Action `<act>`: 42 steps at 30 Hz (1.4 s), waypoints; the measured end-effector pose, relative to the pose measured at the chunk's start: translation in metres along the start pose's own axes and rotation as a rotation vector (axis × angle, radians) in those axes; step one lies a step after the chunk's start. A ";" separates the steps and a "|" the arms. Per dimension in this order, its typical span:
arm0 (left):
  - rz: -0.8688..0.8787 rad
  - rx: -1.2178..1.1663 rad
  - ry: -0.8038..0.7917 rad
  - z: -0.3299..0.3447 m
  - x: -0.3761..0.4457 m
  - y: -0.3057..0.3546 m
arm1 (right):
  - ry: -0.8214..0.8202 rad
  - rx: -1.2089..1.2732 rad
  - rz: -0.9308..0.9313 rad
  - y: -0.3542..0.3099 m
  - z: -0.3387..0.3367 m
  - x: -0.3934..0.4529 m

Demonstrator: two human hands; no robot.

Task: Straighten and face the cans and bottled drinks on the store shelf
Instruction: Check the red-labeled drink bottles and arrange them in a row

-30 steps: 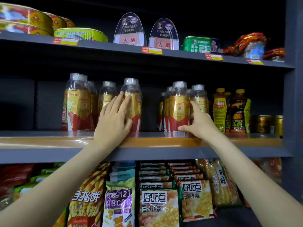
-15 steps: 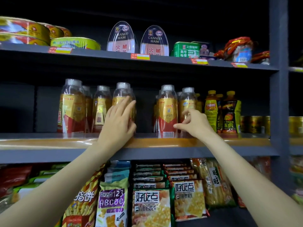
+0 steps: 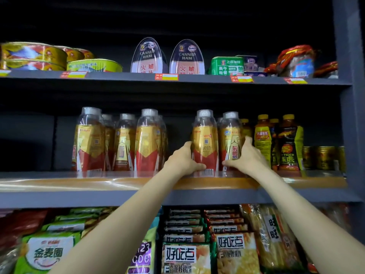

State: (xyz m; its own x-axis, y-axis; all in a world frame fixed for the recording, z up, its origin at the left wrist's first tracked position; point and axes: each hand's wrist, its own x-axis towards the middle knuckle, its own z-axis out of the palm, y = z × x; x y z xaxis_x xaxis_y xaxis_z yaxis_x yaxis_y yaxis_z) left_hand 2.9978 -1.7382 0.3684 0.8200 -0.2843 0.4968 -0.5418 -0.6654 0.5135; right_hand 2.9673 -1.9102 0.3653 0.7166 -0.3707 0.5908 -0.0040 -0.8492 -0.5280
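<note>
Gold-and-red bottled drinks with clear caps stand on the middle shelf (image 3: 79,182). A left group of several bottles (image 3: 147,143) stands apart from a right pair. My left hand (image 3: 183,160) grips the left bottle of that pair (image 3: 205,141), thumb across its base by the barcode. My right hand (image 3: 246,155) grips the bottle beside it (image 3: 230,139) from the right side. Both bottles stand upright at the shelf's front edge.
Yellow and dark tiger-label bottles (image 3: 287,143) and gold cans (image 3: 324,157) stand right of my hands. Fish tins (image 3: 33,56), canned ham (image 3: 149,56) and a green tin (image 3: 227,66) fill the top shelf. Snack bags (image 3: 186,258) lie below. A grey upright post (image 3: 349,95) bounds the right.
My left hand left the bottle in the left group and moved right onto the left bottle of the right pair. My right hand has closed around the neighbouring bottle.
</note>
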 end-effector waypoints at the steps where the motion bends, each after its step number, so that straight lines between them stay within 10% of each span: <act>1: 0.006 0.020 0.020 0.003 0.001 -0.001 | 0.008 -0.002 -0.004 0.002 0.000 0.001; 10: 0.093 0.023 0.032 0.003 -0.002 -0.003 | 0.005 0.009 -0.041 0.002 -0.002 -0.004; 18: 0.466 0.187 0.664 -0.053 -0.040 -0.046 | 0.391 0.119 -0.464 -0.049 -0.005 -0.032; 28: 0.266 0.537 0.529 -0.104 -0.052 -0.135 | -0.189 0.360 -0.324 -0.156 0.073 -0.043; 42: 0.258 0.594 0.651 -0.097 -0.055 -0.153 | 0.311 0.754 -0.424 -0.145 0.061 -0.087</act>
State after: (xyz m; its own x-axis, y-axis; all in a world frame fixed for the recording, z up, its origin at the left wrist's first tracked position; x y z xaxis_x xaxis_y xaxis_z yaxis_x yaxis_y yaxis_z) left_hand 3.0174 -1.5542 0.3301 0.3236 -0.1485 0.9345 -0.3622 -0.9318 -0.0226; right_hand 2.9482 -1.7324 0.3535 0.3336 -0.2618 0.9056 0.7507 -0.5072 -0.4232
